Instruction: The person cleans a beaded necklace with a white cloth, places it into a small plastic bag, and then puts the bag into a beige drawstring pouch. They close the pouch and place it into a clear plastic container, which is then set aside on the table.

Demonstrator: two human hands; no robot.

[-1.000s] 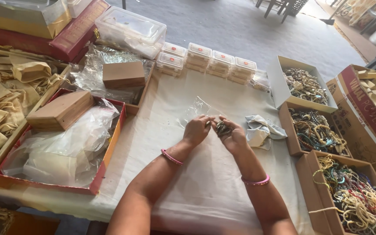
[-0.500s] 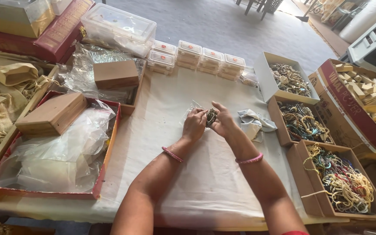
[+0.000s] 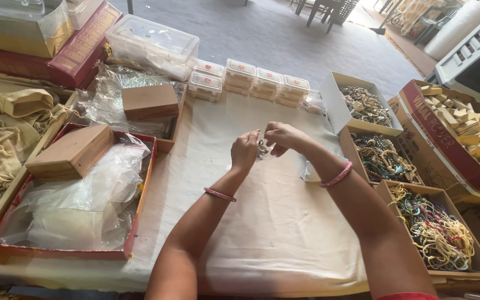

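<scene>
Here both hands meet above the middle of the cloth-covered table (image 3: 262,222). The left hand (image 3: 244,151) is curled, its fingertips pinching the edge of a small clear plastic pouch (image 3: 261,149) that hangs between the two hands. The right hand (image 3: 280,136) comes in from the other side with bent fingers closed on the same pouch, where a small dark beaded piece shows through the plastic; it is too small to tell more exactly. A pink bangle (image 3: 219,194) sits on the left wrist and another pink bangle (image 3: 338,174) on the right forearm.

To the right, just beside the right forearm, stand three open cardboard boxes of beaded jewellery (image 3: 384,156), one behind the other. Further right lies a carton of small wooden blocks (image 3: 465,119). Behind the hands runs a row of small clear lidded containers (image 3: 254,80), with a large clear plastic box (image 3: 151,41) to their left. At the left, a red tray (image 3: 140,205) holds crumpled plastic bags and a flat wooden box (image 3: 73,151).
</scene>
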